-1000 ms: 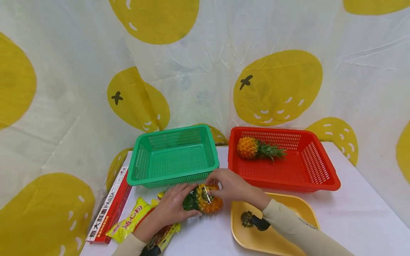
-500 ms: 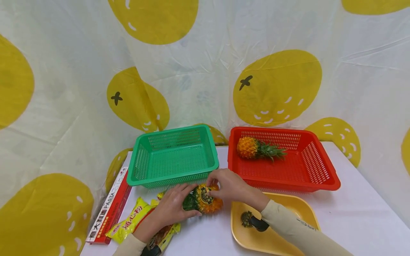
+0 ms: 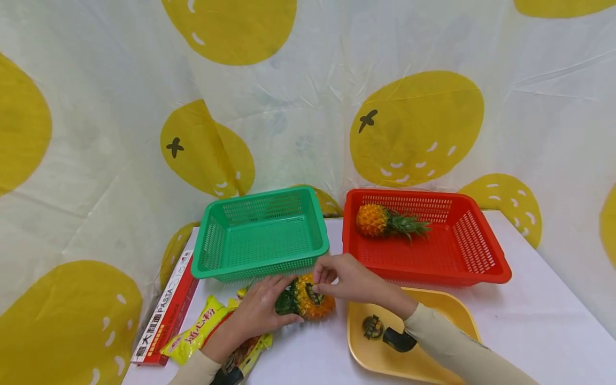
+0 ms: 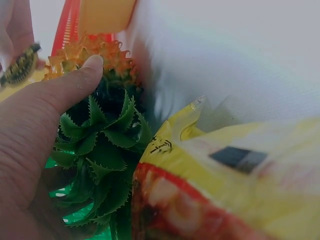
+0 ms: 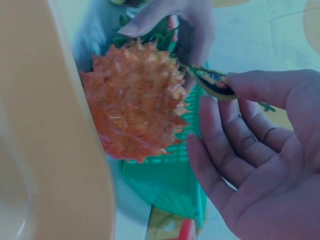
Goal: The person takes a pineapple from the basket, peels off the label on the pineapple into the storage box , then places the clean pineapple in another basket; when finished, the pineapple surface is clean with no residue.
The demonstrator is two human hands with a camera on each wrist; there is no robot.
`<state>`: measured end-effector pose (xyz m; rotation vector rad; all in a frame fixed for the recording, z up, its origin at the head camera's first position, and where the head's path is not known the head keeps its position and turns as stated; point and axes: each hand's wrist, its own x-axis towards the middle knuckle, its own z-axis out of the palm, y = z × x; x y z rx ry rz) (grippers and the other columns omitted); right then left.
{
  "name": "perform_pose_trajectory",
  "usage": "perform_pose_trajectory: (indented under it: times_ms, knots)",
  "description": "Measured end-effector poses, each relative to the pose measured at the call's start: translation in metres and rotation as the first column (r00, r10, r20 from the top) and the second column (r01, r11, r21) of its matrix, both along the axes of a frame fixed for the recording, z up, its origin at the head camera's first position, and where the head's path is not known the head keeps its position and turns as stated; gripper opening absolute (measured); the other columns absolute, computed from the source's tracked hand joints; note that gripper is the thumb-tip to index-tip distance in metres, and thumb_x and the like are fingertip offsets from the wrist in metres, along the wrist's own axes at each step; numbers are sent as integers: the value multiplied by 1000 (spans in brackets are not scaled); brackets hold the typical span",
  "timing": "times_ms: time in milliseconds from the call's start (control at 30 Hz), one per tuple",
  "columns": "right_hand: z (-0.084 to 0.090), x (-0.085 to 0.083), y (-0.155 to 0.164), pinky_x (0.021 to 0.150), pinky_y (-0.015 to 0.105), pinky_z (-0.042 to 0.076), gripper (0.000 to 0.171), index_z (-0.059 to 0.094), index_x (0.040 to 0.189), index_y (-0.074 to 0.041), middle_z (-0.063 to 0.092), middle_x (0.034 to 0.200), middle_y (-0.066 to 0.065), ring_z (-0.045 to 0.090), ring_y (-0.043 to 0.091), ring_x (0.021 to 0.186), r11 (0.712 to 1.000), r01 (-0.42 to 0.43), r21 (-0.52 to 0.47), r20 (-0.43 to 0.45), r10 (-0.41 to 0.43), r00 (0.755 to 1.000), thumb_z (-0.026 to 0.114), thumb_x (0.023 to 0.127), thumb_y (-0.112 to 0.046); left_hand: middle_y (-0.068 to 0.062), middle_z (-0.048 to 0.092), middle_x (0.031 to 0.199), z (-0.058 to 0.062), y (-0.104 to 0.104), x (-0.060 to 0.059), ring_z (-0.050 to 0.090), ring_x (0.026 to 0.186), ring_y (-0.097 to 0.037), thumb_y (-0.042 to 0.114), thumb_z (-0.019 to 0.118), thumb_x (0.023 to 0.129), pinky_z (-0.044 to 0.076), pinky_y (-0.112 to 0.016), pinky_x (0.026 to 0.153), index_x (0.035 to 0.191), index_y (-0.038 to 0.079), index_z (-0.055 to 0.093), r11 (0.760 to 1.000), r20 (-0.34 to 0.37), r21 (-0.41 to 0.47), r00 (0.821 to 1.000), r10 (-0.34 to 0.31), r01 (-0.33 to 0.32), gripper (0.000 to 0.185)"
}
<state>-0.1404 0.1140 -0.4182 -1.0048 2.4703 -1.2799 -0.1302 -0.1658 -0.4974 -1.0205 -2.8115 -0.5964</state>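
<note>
A small pineapple (image 3: 308, 306) lies on the white table in front of the green basket. My left hand (image 3: 267, 306) grips its green leafy crown (image 4: 105, 150), thumb (image 4: 75, 85) against the orange body. My right hand (image 3: 337, 278) reaches from the right and pinches a round dark-and-yellow label (image 3: 315, 294) on the fruit. In the right wrist view the label (image 5: 211, 82) is lifted off the pineapple (image 5: 135, 110) at one edge, pinched by my right hand (image 5: 250, 90), whose other fingers are spread.
An empty green basket (image 3: 260, 235) and a red basket (image 3: 476, 251) holding a second pineapple (image 3: 380, 220) stand behind. A yellow tray (image 3: 433, 310) with a round label (image 3: 372, 327) is under my right forearm. Yellow snack packets (image 3: 197, 331) and a pasta box (image 3: 166, 310) lie left.
My right fingers have shifted on the label and now pinch its edge, lifting it from the fruit. The left hand keeps its hold and the pineapple has hardly moved.
</note>
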Motion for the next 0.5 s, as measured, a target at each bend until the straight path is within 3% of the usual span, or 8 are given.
perform_pose_trajectory:
  times_ms: [233,500]
  knots:
    - [5,13,34,74,31,59,13,70,95,-19,68,84,-8,66,14,79,997,75,4,86,-75,994,82,96,-18,-9,59,147,-1,2,-1,58,130,-33,67,82,83,52,-56,100,158,16,51,1000,-5,1,1000,-19,19,96]
    - [5,25,74,72,29,56,11,71,96,-15,66,84,-6,62,15,79,995,85,60,125,-92,988,81,95,-18,-11,60,145,1,-1,1,59,128,-35,69,80,84,51,-58,99,156,16,54,1000,-8,8,1000,1,-1,93]
